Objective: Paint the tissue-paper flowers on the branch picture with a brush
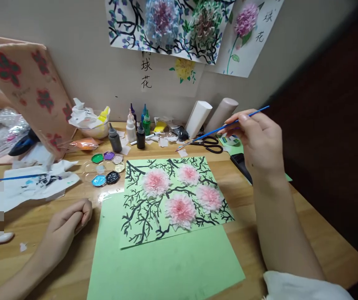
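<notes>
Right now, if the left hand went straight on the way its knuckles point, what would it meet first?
Likely the left edge of the lower green sheet, near its far corner, though depth is unclear: if the left hand is raised, it might pass above.

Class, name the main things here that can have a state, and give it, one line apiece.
Raised paintbrush, slanted
Right hand, gripping that paintbrush
Left hand, curled, holding nothing visible
Green sheet, partly covered
Flower picture, lying on that sheet
Palette, several wells holding paint
White bottle, upright
Black bottle, upright
White paper, crumpled, stained
</notes>
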Motion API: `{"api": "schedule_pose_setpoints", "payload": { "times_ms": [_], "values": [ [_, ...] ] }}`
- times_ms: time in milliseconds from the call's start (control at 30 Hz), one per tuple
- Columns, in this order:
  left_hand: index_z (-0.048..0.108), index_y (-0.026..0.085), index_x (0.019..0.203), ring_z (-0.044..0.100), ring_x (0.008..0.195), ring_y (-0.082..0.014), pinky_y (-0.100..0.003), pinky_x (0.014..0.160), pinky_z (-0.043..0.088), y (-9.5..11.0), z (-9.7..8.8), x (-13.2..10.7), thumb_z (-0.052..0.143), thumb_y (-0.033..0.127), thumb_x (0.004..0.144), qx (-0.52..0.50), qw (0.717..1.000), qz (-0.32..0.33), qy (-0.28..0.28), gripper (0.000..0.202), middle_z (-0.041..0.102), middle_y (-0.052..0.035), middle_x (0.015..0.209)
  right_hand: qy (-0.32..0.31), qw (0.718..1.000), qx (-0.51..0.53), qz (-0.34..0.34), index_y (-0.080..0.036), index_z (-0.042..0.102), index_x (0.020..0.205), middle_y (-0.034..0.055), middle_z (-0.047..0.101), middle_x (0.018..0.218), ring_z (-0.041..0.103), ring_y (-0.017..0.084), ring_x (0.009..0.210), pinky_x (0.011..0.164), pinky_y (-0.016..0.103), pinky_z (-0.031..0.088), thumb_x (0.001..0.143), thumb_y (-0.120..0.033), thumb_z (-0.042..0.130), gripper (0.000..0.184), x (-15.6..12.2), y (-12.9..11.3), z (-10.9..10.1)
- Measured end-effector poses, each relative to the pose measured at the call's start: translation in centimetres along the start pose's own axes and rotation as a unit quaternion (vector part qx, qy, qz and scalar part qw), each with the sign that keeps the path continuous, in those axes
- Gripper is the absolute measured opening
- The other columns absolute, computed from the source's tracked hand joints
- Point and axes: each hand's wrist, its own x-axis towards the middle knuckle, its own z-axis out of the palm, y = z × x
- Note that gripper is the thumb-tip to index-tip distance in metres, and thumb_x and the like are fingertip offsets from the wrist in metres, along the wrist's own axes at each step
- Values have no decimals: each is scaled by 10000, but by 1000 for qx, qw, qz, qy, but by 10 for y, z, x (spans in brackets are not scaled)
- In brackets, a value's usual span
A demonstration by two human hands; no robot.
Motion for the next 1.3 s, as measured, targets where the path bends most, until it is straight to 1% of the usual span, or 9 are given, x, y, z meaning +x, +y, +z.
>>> {"api": "schedule_pose_setpoints", "payload": {
  "times_ms": [133,233,400,500,600,700,867,1067,1300],
  "values": [
    [535,190,735,506,546,-117,-193,533,408,1,3,-6,344,268,858,102,993,57,-4,241,532,33,605,-40,999,-24,-2,-222,622,753,4,630,741,640,132,666,672,303,508,877,-237,508,169,-6,-2,18],
    [573,197,825,585,644,-122,-189,601,451,4,6,-9,369,243,874,146,983,114,-16,215,623,20,714,-47,998,-48,-11,-251,611,754,0,626,761,651,138,686,681,306,519,871,-253,530,142,-9,-1,25],
    [582,201,831,609,714,-129,-191,649,479,5,5,-7,392,236,888,157,977,136,-52,201,652,-2,791,-65,997,-45,-12,-269,604,795,-3,614,780,657,137,675,680,303,533,865,-277,554,86,-12,5,24],
    [598,207,854,615,766,-138,-199,679,486,3,6,-7,407,241,884,157,976,149,-33,196,656,-14,843,-76,996,-44,-3,-256,600,840,1,604,838,662,139,695,707,316,536,876,-269,537,74,-15,7,26],
    [636,237,940,618,890,-148,-215,781,482,2,10,-9,413,239,878,149,974,169,-15,231,662,-15,972,-102,994,-41,19,-230,591,886,7,599,873,661,142,716,722,330,537,890,-262,508,88,-21,9,32],
    [653,275,1028,605,976,-152,-232,854,464,1,14,-10,399,235,885,147,976,163,-2,294,653,-3,1067,-135,990,-46,26,-212,579,890,15,600,875,654,148,748,727,333,533,897,-266,488,106,-30,13,40],
    [665,265,1040,600,992,-157,-251,863,470,3,14,-9,381,208,887,149,976,156,-22,327,659,-14,1072,-181,977,-104,-38,-211,580,858,18,627,855,640,149,790,719,307,500,890,-212,475,110,-42,14,49],
    [671,252,1027,600,996,-161,-268,862,477,5,12,-7,370,177,883,142,977,155,-29,342,661,-27,1069,-188,971,-139,-52,-221,582,869,12,637,830,631,153,771,721,317,480,883,-202,479,106,-44,14,50],
    [670,259,1031,598,998,-155,-265,864,469,3,12,-7,378,177,884,134,979,149,-30,337,661,-16,1078,-165,978,-121,-42,-217,595,840,8,625,824,630,148,763,708,309,481,883,-213,483,120,-41,14,47]
  ]
}}
